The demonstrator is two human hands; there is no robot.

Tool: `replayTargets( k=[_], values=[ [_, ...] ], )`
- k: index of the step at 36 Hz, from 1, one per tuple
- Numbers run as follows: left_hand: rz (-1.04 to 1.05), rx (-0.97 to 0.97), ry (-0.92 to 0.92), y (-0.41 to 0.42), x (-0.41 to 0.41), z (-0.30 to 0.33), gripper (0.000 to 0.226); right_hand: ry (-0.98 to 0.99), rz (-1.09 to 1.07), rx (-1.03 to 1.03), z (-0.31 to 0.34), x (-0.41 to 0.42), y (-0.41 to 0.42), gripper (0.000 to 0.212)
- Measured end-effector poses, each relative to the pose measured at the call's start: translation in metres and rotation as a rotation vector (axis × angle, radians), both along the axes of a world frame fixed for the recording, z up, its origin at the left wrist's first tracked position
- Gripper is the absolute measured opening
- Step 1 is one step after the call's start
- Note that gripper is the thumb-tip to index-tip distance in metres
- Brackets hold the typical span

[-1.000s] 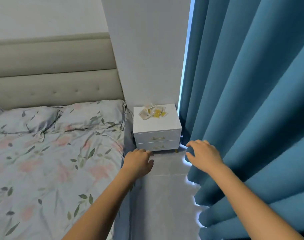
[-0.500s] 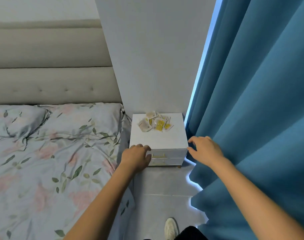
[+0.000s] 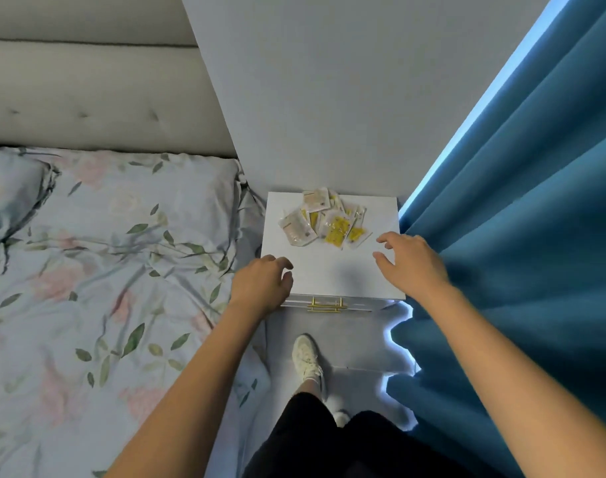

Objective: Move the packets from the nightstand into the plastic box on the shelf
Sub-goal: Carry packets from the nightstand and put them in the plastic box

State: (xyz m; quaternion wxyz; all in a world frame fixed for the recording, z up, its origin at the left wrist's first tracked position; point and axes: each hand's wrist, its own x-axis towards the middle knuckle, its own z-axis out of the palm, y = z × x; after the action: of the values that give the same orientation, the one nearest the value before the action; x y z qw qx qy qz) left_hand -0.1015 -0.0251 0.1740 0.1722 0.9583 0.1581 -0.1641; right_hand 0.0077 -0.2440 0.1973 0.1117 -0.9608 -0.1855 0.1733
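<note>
A loose heap of several small packets, some clear and pale, some yellow, lies at the back of the white nightstand. My left hand hovers over the nightstand's front left corner with curled fingers and holds nothing. Over the right side of the top, my right hand has its fingers spread and is empty, a short way from the nearest packets. The plastic box and the shelf are out of view.
A bed with floral bedding and a padded headboard fills the left. A blue curtain hangs close on the right. A white wall stands behind the nightstand. My legs and a white shoe are on the narrow floor strip in front.
I have stepped closer and the view has tilted down. Both hands have moved forward from in front of the nightstand's drawers to above its top, nearer the packets.
</note>
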Motion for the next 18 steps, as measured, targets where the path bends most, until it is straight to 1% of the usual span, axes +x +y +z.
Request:
replayTargets(
  k=[4, 10, 14, 18],
  values=[
    [0.018, -0.012, 0.004, 0.020, 0.043, -0.028, 0.033, 0.091, -0.071, 0.038, -0.040, 0.036, 0.019, 0.038],
    [0.066, -0.080, 0.066, 0.032, 0.076, -0.096, 0.032, 0.234, -0.314, 0.213, -0.121, 0.064, 0.035, 0.034],
    [-0.017, -0.115, 0.155, 0.030, 0.096, -0.140, 0.033, 0.274, -0.395, 0.265, -0.170, 0.070, 0.049, 0.036],
    [-0.014, -0.153, 0.138, 0.028, 0.118, -0.179, 0.033, 0.315, -0.445, 0.301, -0.218, 0.083, 0.065, 0.040]
  ],
)
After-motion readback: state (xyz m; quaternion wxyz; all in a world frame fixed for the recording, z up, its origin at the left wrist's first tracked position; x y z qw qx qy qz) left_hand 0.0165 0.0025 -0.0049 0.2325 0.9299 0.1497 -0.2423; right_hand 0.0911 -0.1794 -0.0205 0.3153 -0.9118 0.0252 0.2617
